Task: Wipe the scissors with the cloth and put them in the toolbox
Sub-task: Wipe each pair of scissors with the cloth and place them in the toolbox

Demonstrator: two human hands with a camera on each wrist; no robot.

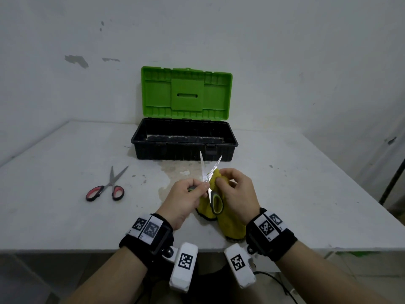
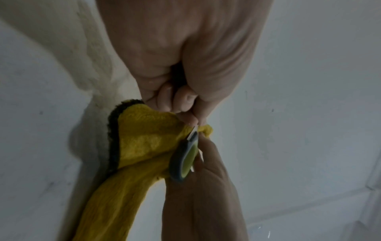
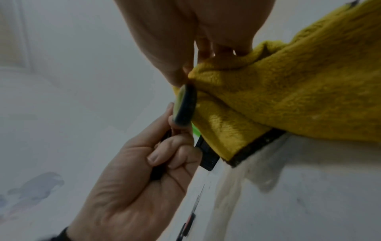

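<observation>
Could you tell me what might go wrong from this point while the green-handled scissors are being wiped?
1. The green-handled scissors are held with blades spread open; the right hand pinches the yellow cloth against one blade, so fingers could slip onto an edge.
2. The left hand grips only one handle; the free handle loop could swing.
3. The cloth hangs over the table edge and might snag.

Left hand [image 1: 186, 195] fingers hide one scissors [image 1: 210, 182] handle loop. Cloth [image 1: 213, 207] bunched under right hand [image 1: 235, 194] fingertips covers that blade's base. Wrist views blurred; cloth cut by frame edges.
</observation>
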